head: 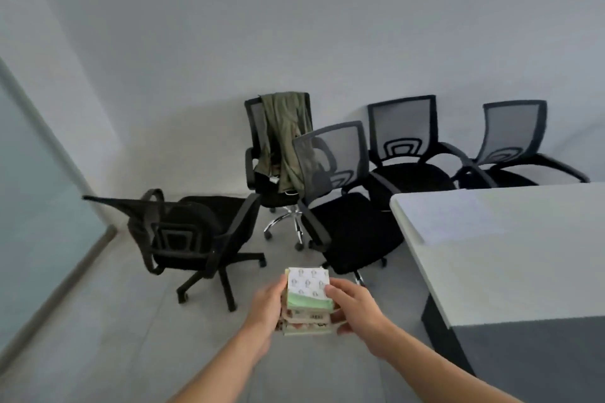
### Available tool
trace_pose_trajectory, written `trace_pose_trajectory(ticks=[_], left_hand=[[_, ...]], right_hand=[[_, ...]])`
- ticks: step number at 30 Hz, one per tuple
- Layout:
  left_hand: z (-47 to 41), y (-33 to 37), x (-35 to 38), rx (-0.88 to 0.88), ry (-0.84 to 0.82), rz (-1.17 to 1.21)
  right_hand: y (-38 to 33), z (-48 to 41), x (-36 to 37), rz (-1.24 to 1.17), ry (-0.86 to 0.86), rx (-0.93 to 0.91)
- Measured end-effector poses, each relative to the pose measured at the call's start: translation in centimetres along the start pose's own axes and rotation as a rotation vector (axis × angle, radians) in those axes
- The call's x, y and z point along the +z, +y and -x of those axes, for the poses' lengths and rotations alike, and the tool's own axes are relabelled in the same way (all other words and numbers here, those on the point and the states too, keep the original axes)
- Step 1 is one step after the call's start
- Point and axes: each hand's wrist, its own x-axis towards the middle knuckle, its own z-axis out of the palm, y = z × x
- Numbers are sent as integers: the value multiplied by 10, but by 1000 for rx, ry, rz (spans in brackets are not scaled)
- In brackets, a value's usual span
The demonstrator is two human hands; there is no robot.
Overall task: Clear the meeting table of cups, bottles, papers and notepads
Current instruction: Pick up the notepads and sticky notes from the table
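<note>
- Both hands held one small stack of white, green and printed paper notepads over the grey floor, left of the white-topped bench and clear of it.
- Judged best: stack level, squeezed from both sides so no sheet slid.
- Forearms reached forward; the left hand cupped its left edge, the right hand curled round its right, each grip closed on it.

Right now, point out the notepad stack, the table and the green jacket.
notepad stack [307, 283], head view, top cover.
table [510, 249], head view, bare white top.
green jacket [283, 127], head view, upper draped part.
</note>
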Motion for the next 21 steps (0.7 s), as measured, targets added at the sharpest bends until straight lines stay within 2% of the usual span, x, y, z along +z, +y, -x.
trace_pose_trajectory(ticks=[5, 9, 18, 21], left_hand=[[-93, 60, 61, 26, -112, -168], [-166, 86, 120, 25, -266, -263], [-311, 110, 265, -93, -766, -471], [-346, 114, 315, -133, -936, -571]], right_hand=[[-32, -64, -73, -75, 139, 67], [-34, -104, -135, -168, 245, 130], [-17, -174, -246, -487, 611, 220], [-8, -190, -273, -617, 784, 235]])
